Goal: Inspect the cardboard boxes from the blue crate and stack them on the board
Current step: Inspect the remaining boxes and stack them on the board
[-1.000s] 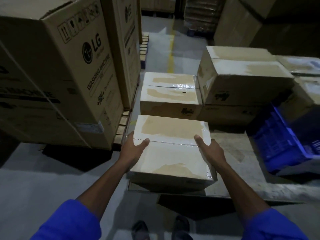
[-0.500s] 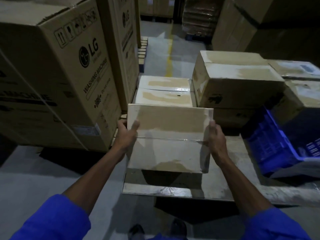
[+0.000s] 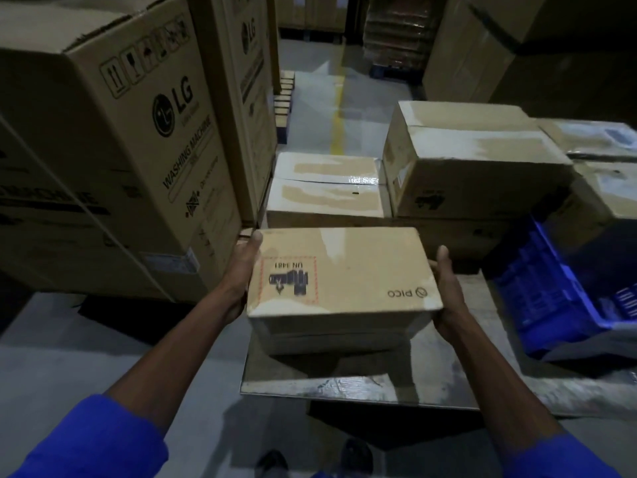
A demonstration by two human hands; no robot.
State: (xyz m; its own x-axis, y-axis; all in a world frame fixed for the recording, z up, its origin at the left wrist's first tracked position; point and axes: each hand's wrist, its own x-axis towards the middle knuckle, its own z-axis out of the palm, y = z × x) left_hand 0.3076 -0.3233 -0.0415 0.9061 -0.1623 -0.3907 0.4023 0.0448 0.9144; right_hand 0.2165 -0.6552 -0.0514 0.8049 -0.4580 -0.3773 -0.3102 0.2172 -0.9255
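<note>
Box point(image 3: 344, 274) marked "PICO", "UN 3481", between both hands, "LG" carton point(image 3: 113, 150) left

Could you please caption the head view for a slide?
Both hands hold a PICO cardboard box above the board.

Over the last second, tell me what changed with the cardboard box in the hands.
The held brown cardboard box was lifted off the grey board and rotated, taped face giving way to its printed side. Left hand and right hand stayed on its ends. The blue plastic crate stayed.
</note>
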